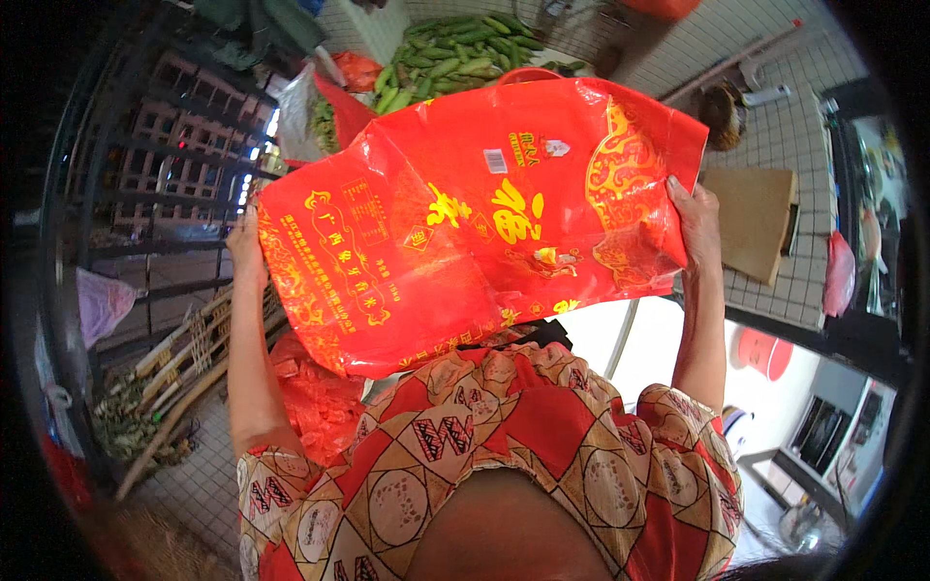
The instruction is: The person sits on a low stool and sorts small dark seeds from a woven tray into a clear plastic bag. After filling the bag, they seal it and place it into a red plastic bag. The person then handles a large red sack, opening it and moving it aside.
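A large red plastic rice sack (450, 225) with yellow printing is spread out in front of my chest, flattened and creased. At its left end my left hand (247, 243) grips the edge, the fingers mostly behind it. My right hand (694, 214) pinches the opposite end, with the thumb on the printed face. Just beyond the sack's far edge lies a heap of green gourds or cucumbers (465, 51), partly covered by the sack. The rim of a red basin (530, 74) shows beside them.
Red plastic bags (320, 399) lie below the sack at the left. Bundled poles (192, 348) lean near a barred railing (182, 174). A cardboard piece (752, 218) rests on the tiled ledge at the right, with a brush-like thing (721, 112) beyond it. A doorway opens at the lower right.
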A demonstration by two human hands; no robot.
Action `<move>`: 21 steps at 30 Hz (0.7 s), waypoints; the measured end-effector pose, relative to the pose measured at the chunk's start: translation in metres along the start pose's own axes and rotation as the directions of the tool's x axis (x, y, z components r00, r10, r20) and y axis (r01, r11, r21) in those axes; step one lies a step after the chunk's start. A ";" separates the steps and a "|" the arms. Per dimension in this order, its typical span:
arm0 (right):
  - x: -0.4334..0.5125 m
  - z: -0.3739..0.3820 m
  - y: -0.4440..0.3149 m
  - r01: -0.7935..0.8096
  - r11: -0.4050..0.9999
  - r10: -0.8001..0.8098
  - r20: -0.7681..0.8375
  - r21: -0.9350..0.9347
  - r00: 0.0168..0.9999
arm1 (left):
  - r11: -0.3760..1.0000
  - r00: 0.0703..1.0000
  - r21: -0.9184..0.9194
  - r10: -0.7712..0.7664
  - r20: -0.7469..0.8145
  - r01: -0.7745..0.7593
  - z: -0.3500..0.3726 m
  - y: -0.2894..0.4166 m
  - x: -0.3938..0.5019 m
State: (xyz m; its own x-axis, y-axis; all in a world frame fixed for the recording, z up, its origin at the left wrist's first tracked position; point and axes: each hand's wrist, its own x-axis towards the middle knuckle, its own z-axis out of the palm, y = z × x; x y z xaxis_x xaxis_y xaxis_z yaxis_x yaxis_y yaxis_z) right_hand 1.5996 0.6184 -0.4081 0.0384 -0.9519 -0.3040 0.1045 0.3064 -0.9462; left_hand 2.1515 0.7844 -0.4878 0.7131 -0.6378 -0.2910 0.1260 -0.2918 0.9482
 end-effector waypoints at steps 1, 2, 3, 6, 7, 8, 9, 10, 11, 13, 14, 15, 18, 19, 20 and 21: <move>-0.018 0.003 -0.005 -0.013 1.000 0.013 0.032 -0.017 0.999 | 0.999 0.999 -0.024 -0.043 0.021 0.044 0.008 -0.009 0.004; -0.034 0.009 -0.004 -0.027 0.994 0.024 -0.026 -0.105 0.999 | 0.995 1.000 0.093 -0.016 -0.017 0.018 0.018 -0.019 0.006; -0.049 0.016 -0.005 -0.017 0.987 0.011 -0.034 -0.162 0.999 | 0.935 0.999 0.355 0.028 -0.044 -0.011 0.024 -0.025 0.005; -0.100 0.040 0.014 0.050 0.934 -0.068 -0.038 -0.354 0.997 | 0.766 0.956 0.588 0.292 0.038 -0.257 0.051 -0.063 -0.037; -0.116 0.051 0.027 -0.022 0.910 0.002 -0.048 -0.414 0.999 | 0.716 0.953 0.637 0.281 0.111 -0.285 0.060 -0.073 -0.050; -0.131 0.062 0.042 -0.041 0.892 0.035 -0.020 -0.450 0.999 | 0.664 0.948 0.680 0.267 0.175 -0.312 0.068 -0.082 -0.063; -0.138 0.080 0.063 -0.014 0.879 -0.014 -0.056 -0.476 0.998 | 0.646 0.921 0.658 0.246 0.300 -0.387 0.074 -0.089 -0.075; -0.141 0.098 0.083 0.064 0.876 -0.099 -0.048 -0.479 0.994 | 0.626 0.883 0.634 0.222 0.414 -0.455 0.081 -0.093 -0.088; -0.141 0.112 0.099 -0.002 0.909 -0.043 -0.099 -0.417 0.994 | 0.675 0.819 0.534 0.188 0.542 -0.509 0.090 -0.095 -0.098; -0.142 0.138 0.120 -0.140 0.963 0.104 -0.162 -0.230 0.981 | 0.755 0.609 0.353 0.076 0.790 -0.553 0.102 -0.091 -0.115; -0.135 0.143 0.126 -0.155 0.985 0.141 -0.156 -0.082 0.978 | 0.788 0.439 0.240 0.042 0.897 -0.567 0.112 -0.084 -0.122; -0.130 0.155 0.131 -0.227 0.973 0.218 -0.145 -0.049 0.965 | 0.835 0.364 0.190 0.014 0.931 -0.517 0.119 -0.077 -0.129; -0.110 0.174 0.134 -0.241 0.968 0.245 -0.062 0.062 0.967 | 0.913 0.282 0.025 0.099 0.954 -0.407 0.143 -0.057 -0.148; -0.099 0.170 0.132 -0.236 0.969 0.238 -0.026 0.078 0.971 | 0.907 0.316 0.053 0.090 0.944 -0.418 0.156 -0.052 -0.154; -0.093 0.175 0.130 -0.233 0.969 0.233 0.017 0.087 0.972 | 0.901 0.358 0.084 0.083 0.930 -0.427 0.159 -0.048 -0.157; -0.084 0.173 0.128 -0.265 0.950 0.262 0.043 0.167 0.964 | 0.933 0.400 0.009 0.146 0.905 -0.361 0.167 -0.045 -0.161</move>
State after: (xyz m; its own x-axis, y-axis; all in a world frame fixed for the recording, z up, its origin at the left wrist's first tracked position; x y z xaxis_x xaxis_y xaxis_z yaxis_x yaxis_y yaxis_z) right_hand 1.7813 0.7384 -0.4848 0.1068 -0.8374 -0.5361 0.2552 0.5442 -0.7992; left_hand 1.9160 0.7808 -0.5051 -0.3206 -0.9426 -0.0934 -0.1461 -0.0482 0.9881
